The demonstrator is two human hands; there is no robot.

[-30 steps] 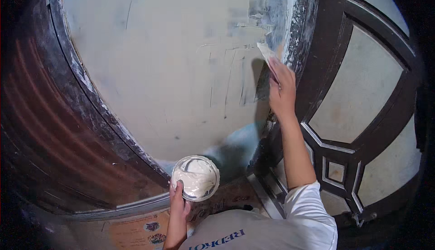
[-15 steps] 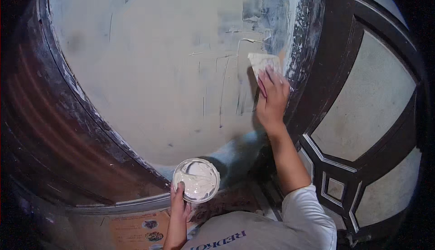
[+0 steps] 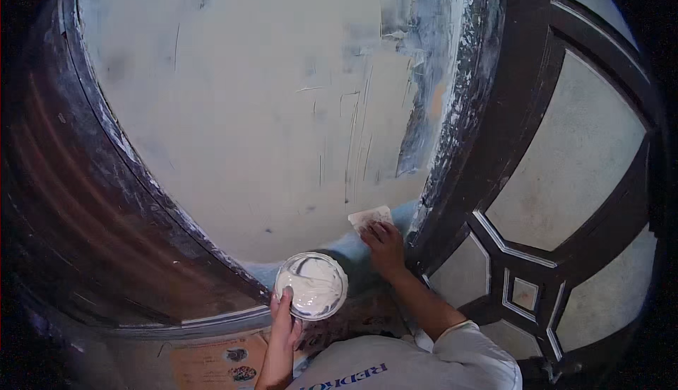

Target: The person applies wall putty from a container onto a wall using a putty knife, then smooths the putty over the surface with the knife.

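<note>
My left hand (image 3: 284,319) grips a round tub (image 3: 311,286) of creamy off-white filler paste by its side, thumb over the rim. The tub is tilted so its contents show. My right hand (image 3: 385,244) is closed round a pale flat scraper (image 3: 370,220), smeared with paste, at the lower right part of the wall panel. The wall panel (image 3: 233,128) is coated in cream paste, with thin ridges and scratches right of its middle. Bluish-grey surface (image 3: 424,58) shows along its right edge, and a pale blue band (image 3: 265,273) along its bottom.
A dark brown door (image 3: 526,107) with pale inset panels stands at the right. Dark frame edging with white smears borders the panel; brown wood (image 3: 92,206) curves along the left. Orange-brown printed cardboard (image 3: 205,365) lies on the floor at lower left.
My right hand has swept down with the scraper from the upper right of the panel to its lower edge. Fresh paste covers more there. The tub has shifted slightly right and down.
</note>
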